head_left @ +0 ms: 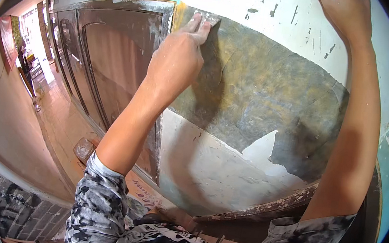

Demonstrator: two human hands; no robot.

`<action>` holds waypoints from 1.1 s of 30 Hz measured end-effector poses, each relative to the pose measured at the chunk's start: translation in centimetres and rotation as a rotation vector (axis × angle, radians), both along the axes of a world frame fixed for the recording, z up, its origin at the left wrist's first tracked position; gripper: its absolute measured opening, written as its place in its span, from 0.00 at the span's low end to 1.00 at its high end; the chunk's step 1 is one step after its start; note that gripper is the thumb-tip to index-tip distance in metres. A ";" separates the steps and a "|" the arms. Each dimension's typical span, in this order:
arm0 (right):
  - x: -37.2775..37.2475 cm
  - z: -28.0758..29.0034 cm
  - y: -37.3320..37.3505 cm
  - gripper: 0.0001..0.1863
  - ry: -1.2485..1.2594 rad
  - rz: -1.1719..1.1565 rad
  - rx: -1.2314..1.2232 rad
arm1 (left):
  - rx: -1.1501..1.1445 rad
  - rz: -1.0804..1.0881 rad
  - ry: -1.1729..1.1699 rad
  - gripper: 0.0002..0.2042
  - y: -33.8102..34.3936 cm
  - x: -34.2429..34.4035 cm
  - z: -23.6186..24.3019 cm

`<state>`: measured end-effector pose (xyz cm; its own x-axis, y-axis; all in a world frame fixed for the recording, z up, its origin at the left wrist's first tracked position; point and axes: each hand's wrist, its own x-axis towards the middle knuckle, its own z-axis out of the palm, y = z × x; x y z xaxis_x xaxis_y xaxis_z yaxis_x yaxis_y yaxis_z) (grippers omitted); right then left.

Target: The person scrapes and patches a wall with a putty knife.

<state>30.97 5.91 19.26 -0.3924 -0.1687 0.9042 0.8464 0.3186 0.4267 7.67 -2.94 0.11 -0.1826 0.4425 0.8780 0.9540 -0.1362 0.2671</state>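
My left hand is raised to the wall. Its fingers press on a flat metal scraper blade, whose handle is hidden in the hand. The blade lies at the upper left corner of a bare grey and yellowish patch, close to the door frame. White flaking paint with dark chips surrounds the patch. A ragged piece of white paint sticks into its lower edge. My right hand is up at the top right against the white wall; its fingers are cut off by the picture's top, so its grip is hidden.
Brown panelled doors stand to the left. A tiled walkway runs past them toward a bright opening. A grey block-like object lies on the floor. Below the patch runs a worn ledge; a low block wall is at lower left.
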 end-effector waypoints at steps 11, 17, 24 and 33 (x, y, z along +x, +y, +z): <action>0.2 0.2 0.2 0.26 0.007 0.014 0.003 | -0.064 0.009 -0.018 0.25 -0.6 0.8 0.7; -0.2 0.0 -0.5 0.26 -0.010 0.062 0.006 | -0.052 -0.009 0.010 0.25 -0.6 1.5 0.7; -0.1 0.0 -0.5 0.26 -0.001 0.047 -0.009 | -0.127 0.053 0.017 0.29 -0.9 2.5 0.8; 0.6 0.6 0.4 0.27 -0.033 0.031 0.005 | -0.245 0.089 -0.032 0.29 -1.8 4.2 1.3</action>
<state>31.57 6.34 19.83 -0.4164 -0.1858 0.8900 0.8214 0.3426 0.4559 11.86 -4.78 1.45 -0.2562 0.6220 0.7399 0.9498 0.0199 0.3121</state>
